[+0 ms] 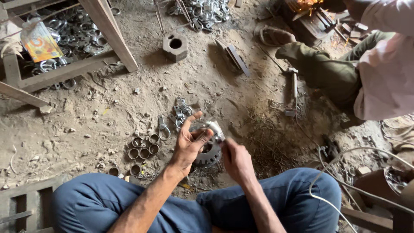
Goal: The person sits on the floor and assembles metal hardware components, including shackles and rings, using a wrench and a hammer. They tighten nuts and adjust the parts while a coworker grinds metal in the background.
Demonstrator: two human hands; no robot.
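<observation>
My left hand [188, 142] holds a small shiny metal clamp piece [214, 129] between thumb and fingers, above a toothed metal ring [208, 156] lying on the dirt floor. My right hand [235, 159] is curled beside it, touching the same piece from the right; what it grips is hidden. I sit cross-legged in blue trousers [129, 203]. Several short metal rings [143, 147] stand in a cluster on the ground to the left of my hands. A few loose clamp parts [179, 113] lie just beyond them.
Another person [375, 64] sits at the right by a sparking workpiece [308, 5]. A wooden frame [73, 64] over a heap of metal rings is at upper left. A hexagonal metal block [175, 45], a hammer [293, 84] and a white cable [336, 172] lie around.
</observation>
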